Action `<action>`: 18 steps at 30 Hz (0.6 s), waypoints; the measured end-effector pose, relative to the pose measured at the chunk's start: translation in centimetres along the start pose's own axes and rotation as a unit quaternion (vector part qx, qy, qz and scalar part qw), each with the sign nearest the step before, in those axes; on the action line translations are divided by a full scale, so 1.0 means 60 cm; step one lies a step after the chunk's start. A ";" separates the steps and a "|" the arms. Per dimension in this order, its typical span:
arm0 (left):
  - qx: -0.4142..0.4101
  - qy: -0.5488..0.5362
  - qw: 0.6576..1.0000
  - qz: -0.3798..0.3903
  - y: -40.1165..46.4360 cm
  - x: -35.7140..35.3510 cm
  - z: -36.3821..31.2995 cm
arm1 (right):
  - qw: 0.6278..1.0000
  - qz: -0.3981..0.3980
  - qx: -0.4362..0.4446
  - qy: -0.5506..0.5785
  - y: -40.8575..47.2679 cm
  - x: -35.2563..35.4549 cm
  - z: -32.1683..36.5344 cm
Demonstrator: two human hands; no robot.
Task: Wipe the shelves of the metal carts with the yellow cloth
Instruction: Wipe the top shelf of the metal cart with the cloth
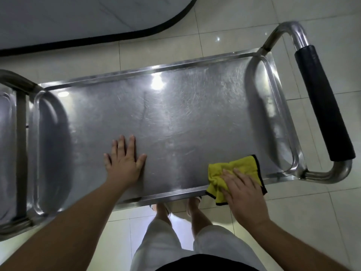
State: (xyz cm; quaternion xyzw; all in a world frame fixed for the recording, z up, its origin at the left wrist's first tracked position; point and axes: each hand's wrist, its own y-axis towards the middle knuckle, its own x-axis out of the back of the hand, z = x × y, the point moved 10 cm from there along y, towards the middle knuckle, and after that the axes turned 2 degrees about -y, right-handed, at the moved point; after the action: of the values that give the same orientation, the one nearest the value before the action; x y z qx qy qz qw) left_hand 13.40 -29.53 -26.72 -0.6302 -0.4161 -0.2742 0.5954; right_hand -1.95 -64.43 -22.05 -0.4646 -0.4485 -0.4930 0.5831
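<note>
On the shelf [166,118], right hand [244,192] presses yellow cloth [240,167] flat

The scene is viewed from one head-worn, wide-angle camera, aimed steeply downward and forward. The cart's top shelf [175,114] is seen close from above, filling most of the frame, with tiled floor [224,32] seen around it.

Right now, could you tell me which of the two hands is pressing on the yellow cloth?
The right hand, at the shelf's near right corner, presses the yellow cloth. The left hand lies flat on the bare metal shelf, touching no cloth.
</note>
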 end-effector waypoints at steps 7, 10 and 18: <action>-0.046 -0.015 0.997 0.055 -0.015 0.043 -0.009 | 0.981 0.189 0.029 0.020 0.049 0.031 0.071; -0.045 -0.024 0.995 0.089 -0.073 0.034 -0.020 | 0.955 0.286 0.051 0.051 0.054 0.042 0.097; -0.111 -0.029 0.987 0.113 -0.279 0.002 -0.024 | 0.926 0.365 0.028 0.093 0.019 0.037 0.146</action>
State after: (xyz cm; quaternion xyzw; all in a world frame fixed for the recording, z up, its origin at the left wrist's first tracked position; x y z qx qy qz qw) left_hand -0.57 -31.86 -17.63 -0.7432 -0.3262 -0.2316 0.5363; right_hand -1.17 -56.07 -18.51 -0.5319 -0.2054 -0.2737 0.7746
